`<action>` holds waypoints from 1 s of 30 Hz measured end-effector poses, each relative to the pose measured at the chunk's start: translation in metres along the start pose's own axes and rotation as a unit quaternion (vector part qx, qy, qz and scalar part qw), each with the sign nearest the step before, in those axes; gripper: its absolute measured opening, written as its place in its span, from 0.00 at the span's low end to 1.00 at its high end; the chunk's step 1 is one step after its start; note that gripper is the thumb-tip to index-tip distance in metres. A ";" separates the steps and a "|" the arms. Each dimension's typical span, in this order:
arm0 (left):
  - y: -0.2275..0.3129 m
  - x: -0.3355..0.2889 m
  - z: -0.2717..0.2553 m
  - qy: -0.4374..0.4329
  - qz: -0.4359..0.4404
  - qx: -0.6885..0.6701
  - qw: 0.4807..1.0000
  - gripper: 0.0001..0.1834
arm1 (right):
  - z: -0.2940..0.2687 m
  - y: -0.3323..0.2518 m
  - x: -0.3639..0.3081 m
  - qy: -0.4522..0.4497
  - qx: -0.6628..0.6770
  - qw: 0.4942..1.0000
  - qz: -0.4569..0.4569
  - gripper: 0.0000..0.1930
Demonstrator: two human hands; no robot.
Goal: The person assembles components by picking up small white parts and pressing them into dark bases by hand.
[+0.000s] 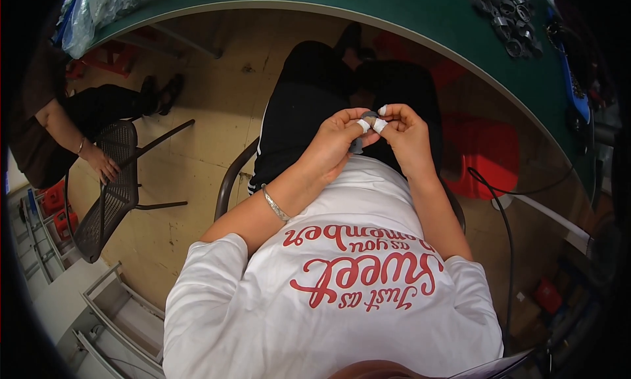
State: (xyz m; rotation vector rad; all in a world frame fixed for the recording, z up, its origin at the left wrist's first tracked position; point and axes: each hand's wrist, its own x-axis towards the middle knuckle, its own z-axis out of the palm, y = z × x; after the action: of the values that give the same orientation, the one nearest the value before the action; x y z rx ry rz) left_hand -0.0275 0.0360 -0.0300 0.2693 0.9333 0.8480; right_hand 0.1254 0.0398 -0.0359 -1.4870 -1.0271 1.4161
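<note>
Above my lap, both hands meet around a small dark grey ring-shaped part (369,115). My left hand (342,131) pinches it from the left, its thumb wrapped in white tape. From the other side my right hand (407,133) grips it, with white tape on the thumb and a fingertip. A second bit of grey (356,146) shows below my left fingers; whether it belongs to the same part I cannot tell. My fingers cover much of the part.
A green table (420,14) curves across the front, with a heap of dark grey rings (509,14) and a blue tray (575,83) at right. Plastic bags (108,8) lie at far left. Left, another person's hand (102,165) rests on a chair (118,182). A red stool (483,156) stands at right.
</note>
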 end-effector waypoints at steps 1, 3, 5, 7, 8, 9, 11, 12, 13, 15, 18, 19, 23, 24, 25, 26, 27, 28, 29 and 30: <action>-0.001 0.001 0.000 -0.001 0.000 0.001 1.000 0.13 | -0.003 0.004 0.002 -0.013 -0.033 0.999 -0.004 0.10; -0.003 0.001 -0.001 0.000 0.010 0.014 1.000 0.13 | -0.007 0.002 0.000 -0.027 -0.064 0.998 -0.011 0.10; -0.004 -0.001 0.004 0.008 0.005 0.021 1.000 0.13 | -0.011 -0.008 -0.008 -0.045 -0.118 0.990 -0.056 0.10; -0.021 -0.012 0.013 0.018 -0.008 0.022 1.000 0.13 | -0.028 -0.002 -0.030 -0.054 -0.128 0.988 -0.071 0.11; -0.031 -0.018 0.018 0.017 -0.011 0.032 0.999 0.13 | -0.035 0.001 -0.041 -0.065 -0.138 0.984 -0.087 0.11; -0.038 -0.024 0.024 0.017 -0.013 0.042 0.999 0.13 | -0.043 0.000 -0.050 -0.064 -0.138 0.985 -0.087 0.11; -0.052 -0.034 0.035 0.018 -0.018 0.043 0.999 0.13 | -0.056 -0.003 -0.066 -0.071 -0.153 0.982 -0.086 0.11; -0.049 -0.034 0.037 0.016 -0.017 0.048 0.999 0.13 | -0.056 -0.008 -0.065 -0.068 -0.150 0.982 -0.090 0.11; -0.045 -0.033 0.039 0.015 -0.016 0.051 0.998 0.13 | -0.056 -0.012 -0.064 -0.072 -0.162 0.980 -0.094 0.11; -0.044 -0.031 0.039 -0.002 0.009 0.072 0.997 0.13 | -0.056 -0.018 -0.064 -0.076 -0.173 0.977 -0.097 0.11; -0.049 -0.034 0.038 -0.001 0.039 0.114 0.993 0.13 | -0.056 -0.019 -0.068 -0.089 -0.152 0.981 -0.086 0.10; -0.050 -0.035 0.039 -0.001 0.038 0.114 0.993 0.13 | -0.057 -0.019 -0.069 -0.089 -0.149 0.982 -0.077 0.10; -0.054 -0.038 0.040 -0.018 0.040 0.089 0.995 0.12 | -0.061 -0.013 -0.070 -0.087 -0.131 0.985 -0.073 0.10; -0.055 -0.037 0.039 -0.026 0.039 0.076 0.996 0.12 | -0.061 -0.013 -0.069 -0.087 -0.131 0.985 -0.073 0.10; -0.055 -0.036 0.038 -0.026 0.039 0.077 0.996 0.12 | -0.062 -0.012 -0.069 -0.093 -0.130 0.984 -0.077 0.10; -0.055 -0.035 0.036 -0.022 0.033 0.071 0.997 0.12 | -0.062 -0.011 -0.068 -0.100 -0.128 0.983 -0.080 0.10; -0.053 -0.035 0.035 -0.018 0.027 0.066 0.997 0.12 | -0.061 -0.011 -0.067 -0.100 -0.128 0.984 -0.080 0.10; -0.052 -0.034 0.035 -0.019 0.026 0.066 0.997 0.12 | -0.060 -0.010 -0.067 -0.101 -0.119 0.985 -0.077 0.10; -0.050 -0.034 0.035 -0.019 0.026 0.071 0.997 0.12 | -0.060 -0.009 -0.066 -0.103 -0.110 0.986 -0.073 0.10; -0.051 -0.035 0.034 -0.018 0.024 0.076 0.997 0.12 | -0.060 -0.006 -0.065 -0.103 -0.110 0.986 -0.072 0.10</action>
State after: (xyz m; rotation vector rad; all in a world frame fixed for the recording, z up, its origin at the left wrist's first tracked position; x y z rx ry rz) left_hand 0.0153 -0.0182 -0.0167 0.4384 0.9610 0.8155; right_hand 0.1831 -0.0213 -0.0068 -1.4083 -1.4305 1.4098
